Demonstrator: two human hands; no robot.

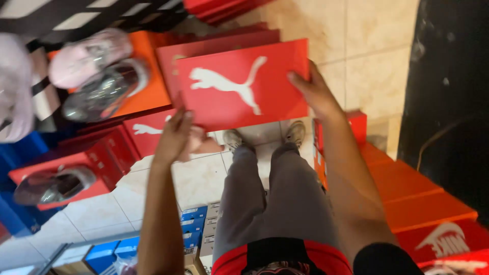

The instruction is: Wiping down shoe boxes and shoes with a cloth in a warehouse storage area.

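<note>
I hold a red shoe box (pixel 239 86) with a white animal logo on its lid, out in front of me at chest height. My left hand (pixel 175 135) grips its lower left corner. My right hand (pixel 316 91) grips its right edge with the fingers over the lid. A second red box (pixel 214 46) shows just behind and above it. Below the box I see my grey trousers and my shoes on the tiled floor.
Orange and red shoe boxes (pixel 417 203) are stacked at the right. At the left, wrapped shoes (pixel 97 71) lie on an orange box and another wrapped shoe (pixel 51 186) on a red box. Blue boxes (pixel 193 229) stand low at the bottom. The floor is pale tile (pixel 377 30).
</note>
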